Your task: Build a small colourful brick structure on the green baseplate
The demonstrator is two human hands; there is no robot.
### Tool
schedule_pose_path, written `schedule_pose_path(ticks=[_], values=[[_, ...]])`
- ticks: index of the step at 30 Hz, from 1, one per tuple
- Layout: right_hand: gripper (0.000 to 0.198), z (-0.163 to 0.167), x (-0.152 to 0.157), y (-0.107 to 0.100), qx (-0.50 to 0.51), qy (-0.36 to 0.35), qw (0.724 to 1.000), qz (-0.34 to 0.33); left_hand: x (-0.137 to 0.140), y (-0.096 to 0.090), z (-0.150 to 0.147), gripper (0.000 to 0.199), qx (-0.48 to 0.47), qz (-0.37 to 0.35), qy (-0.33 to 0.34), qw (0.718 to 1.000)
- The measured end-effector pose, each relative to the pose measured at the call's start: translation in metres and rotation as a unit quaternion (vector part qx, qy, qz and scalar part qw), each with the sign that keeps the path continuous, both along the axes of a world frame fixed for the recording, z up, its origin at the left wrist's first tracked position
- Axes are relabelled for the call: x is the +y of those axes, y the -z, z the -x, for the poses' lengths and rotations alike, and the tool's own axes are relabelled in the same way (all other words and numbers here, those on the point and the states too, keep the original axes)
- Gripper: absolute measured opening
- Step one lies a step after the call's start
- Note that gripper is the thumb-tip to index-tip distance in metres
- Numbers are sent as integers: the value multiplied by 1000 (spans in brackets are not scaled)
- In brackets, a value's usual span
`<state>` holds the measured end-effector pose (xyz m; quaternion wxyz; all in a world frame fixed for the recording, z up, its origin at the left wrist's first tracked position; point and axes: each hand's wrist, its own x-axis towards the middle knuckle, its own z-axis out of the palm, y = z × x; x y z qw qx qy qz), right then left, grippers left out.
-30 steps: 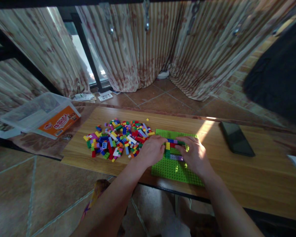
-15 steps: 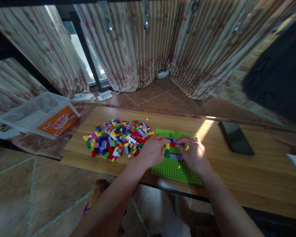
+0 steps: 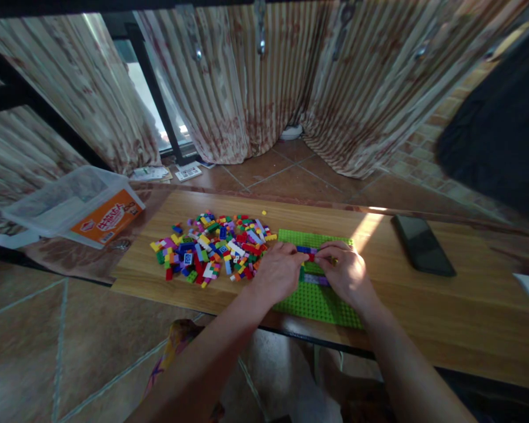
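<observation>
A green studded baseplate (image 3: 321,308) lies on the wooden table beneath both hands. My left hand (image 3: 278,273) is closed, its fingertips on the left end of a small red toy brick (image 3: 311,257). From the right side, my right hand (image 3: 344,271) pinches the same brick between thumb and fingers. Just behind it on the plate is a blue brick (image 3: 302,249). Nearer me runs a row of light purple bricks (image 3: 316,280). My left hand partly hides a green brick at that row's left end.
Left of the plate spreads a loose heap of mixed toy bricks (image 3: 216,247). A clear plastic box (image 3: 77,205) with an orange label stands at the far left. A black phone (image 3: 423,247) lies on the table (image 3: 480,305) to the right. Striped curtains (image 3: 264,88) hang behind.
My left hand has shifted slightly right and toward me, covering more of the yellow and green bricks beside it. My right hand stays nearly in place at the red brick.
</observation>
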<state>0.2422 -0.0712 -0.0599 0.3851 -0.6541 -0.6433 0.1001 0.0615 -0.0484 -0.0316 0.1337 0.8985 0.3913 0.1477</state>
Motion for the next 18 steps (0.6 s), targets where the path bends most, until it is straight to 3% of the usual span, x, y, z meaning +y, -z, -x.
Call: schedule_pose_path(ticks=[18], values=[[16, 3, 0, 3, 6, -7, 1000, -8, -10, -2, -8, 32, 32, -4, -38, 999]])
